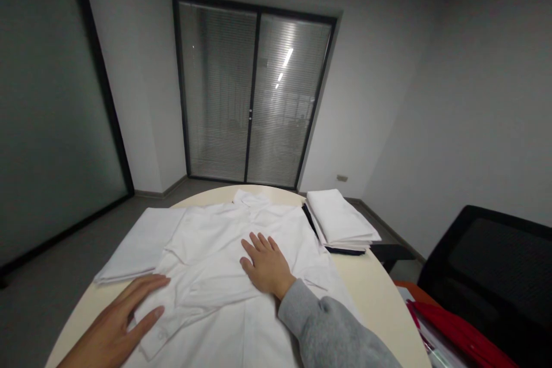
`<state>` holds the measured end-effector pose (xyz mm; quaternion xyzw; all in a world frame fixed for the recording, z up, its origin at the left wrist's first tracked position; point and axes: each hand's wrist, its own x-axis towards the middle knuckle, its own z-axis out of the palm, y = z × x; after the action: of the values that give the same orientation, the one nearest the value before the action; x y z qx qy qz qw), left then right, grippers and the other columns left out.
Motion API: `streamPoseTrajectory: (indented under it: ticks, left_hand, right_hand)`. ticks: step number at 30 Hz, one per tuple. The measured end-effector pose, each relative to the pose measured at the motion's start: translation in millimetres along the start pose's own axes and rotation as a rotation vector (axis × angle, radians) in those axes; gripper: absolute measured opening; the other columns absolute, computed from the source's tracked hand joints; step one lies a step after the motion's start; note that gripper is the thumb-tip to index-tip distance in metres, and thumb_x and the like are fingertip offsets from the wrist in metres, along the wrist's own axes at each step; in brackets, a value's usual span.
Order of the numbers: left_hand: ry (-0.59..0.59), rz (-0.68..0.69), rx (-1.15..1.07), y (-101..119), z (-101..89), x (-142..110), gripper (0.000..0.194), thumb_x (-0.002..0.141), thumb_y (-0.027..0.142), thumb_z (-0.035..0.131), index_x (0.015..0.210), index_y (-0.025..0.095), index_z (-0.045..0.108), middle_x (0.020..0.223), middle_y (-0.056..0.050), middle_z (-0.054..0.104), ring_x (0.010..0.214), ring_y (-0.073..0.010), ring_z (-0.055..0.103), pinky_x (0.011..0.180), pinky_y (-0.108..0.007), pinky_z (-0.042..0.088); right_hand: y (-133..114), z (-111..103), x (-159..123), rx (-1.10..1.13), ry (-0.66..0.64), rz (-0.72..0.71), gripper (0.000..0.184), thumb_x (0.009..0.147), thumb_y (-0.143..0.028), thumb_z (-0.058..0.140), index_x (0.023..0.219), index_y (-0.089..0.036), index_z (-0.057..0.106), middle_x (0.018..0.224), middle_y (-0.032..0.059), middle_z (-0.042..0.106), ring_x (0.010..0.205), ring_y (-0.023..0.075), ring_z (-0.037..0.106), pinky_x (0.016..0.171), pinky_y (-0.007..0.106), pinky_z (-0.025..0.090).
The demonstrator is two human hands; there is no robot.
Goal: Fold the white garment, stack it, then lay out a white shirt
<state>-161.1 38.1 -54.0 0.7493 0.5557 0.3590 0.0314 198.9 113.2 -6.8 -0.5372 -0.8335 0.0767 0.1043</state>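
Note:
A white shirt (224,259) lies spread on a round cream table (375,293), collar toward the far edge. My right hand (265,264), in a grey sleeve, rests flat on the middle of the shirt with fingers together and stretched out. My left hand (116,325) lies flat at the near left, fingers extended, touching the shirt's folded sleeve near the cuff (157,339). Neither hand holds anything.
A stack of folded white garments (340,221) over a dark one sits at the table's far right. A black chair (495,276) stands to the right, with red items (457,333) beside it. Blinds cover the glass door (254,92) ahead.

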Motion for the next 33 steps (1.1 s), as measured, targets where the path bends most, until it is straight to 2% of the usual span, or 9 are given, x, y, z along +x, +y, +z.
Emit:
streamPoseTrajectory:
  ticks: [16,27,33]
  left_hand:
    - [-0.063,-0.008,0.017,-21,7.6,-7,0.043,0.09,0.058,0.065,0.125,0.034,0.073,0.137,-0.003,0.07,0.127,-0.0276,0.066,0.111,-0.044,0.052]
    - [-0.038,0.003,0.005,-15,4.6,-5,0.043,0.089,0.06,0.065,0.122,0.034,0.075,0.133,-0.003,0.072,0.124,-0.0274,0.069,0.108,-0.041,0.054]
    - [-0.044,0.0,-0.004,-6,-0.2,0,0.044,0.089,0.061,0.064,0.12,0.033,0.076,0.13,-0.004,0.074,0.121,-0.0281,0.07,0.106,-0.041,0.056]
  right_hand:
    - [-1,0,-1,0.017,0.061,-0.011,0.057,0.106,-0.049,0.041,0.157,-0.025,0.044,0.168,0.0088,0.035,0.156,0.03,0.027,0.127,0.053,0.017]
    - [-3,-3,-2,0.012,0.059,-0.011,0.056,0.105,-0.048,0.042,0.157,-0.025,0.045,0.168,0.0081,0.037,0.156,0.0307,0.029,0.127,0.052,0.019]
    - [-1,-1,-1,0.009,0.05,-0.003,0.057,0.106,-0.049,0.04,0.158,-0.025,0.044,0.169,0.0073,0.034,0.157,0.0299,0.026,0.128,0.052,0.016]
